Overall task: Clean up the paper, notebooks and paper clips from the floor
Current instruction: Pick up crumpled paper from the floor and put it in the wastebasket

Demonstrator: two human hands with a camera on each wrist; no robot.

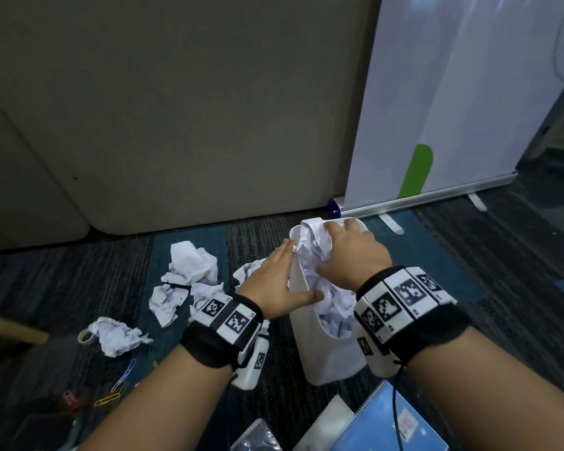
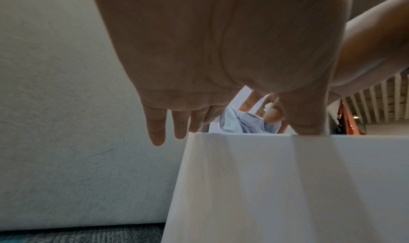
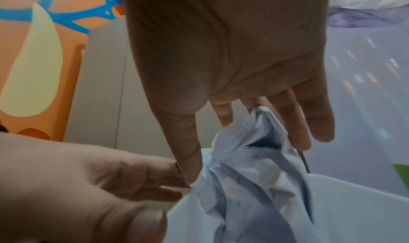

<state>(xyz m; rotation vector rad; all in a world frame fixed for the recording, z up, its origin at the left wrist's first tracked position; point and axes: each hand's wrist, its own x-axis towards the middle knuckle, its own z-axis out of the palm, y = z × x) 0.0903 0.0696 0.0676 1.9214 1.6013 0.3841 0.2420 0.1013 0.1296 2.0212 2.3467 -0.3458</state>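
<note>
A white bin stands on the carpet, stuffed with crumpled paper. My right hand lies spread on top of a paper wad at the bin's far end, fingers fairly straight, pressing on it. My left hand rests against the bin's left wall, fingers straight along the outside and the thumb over the rim. More crumpled sheets lie left of the bin. Coloured paper clips are scattered at the lower left. A blue spiral notebook lies near me.
A grey partition and a white banner stand close off the back. A tape roll sits beside one paper wad. A white booklet and a plastic sleeve lie by the notebook.
</note>
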